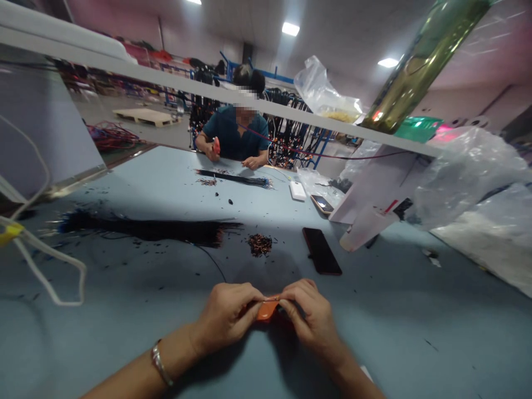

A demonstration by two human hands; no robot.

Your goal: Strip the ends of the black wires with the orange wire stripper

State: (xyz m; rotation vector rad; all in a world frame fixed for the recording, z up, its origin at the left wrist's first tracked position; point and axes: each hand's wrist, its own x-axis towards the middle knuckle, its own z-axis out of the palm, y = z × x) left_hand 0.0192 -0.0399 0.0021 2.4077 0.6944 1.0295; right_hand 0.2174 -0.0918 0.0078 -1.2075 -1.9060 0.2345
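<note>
My left hand (228, 313) and my right hand (310, 316) meet at the near middle of the table, fingertips pinched toward each other. A thin dark wire (272, 300) runs between them, pinched at both sides. Just beneath it is a glossy orange object (266, 311), partly covered by my fingers; its kind cannot be made out. A black wire (214, 261) leads from a bundle of black wires (166, 230) toward my left hand and disappears behind it. Beyond my hands lies a small pile of short dark and coppery offcuts (260, 244).
A dark phone (322, 251) lies right of the pile, with another phone (322, 204) and a white box (297, 191) farther back. Opposite, a co-worker (235, 133) holds a red tool near a second wire bundle (235, 178). A white cable (62, 302) hangs at left; plastic bags (469, 177) at right.
</note>
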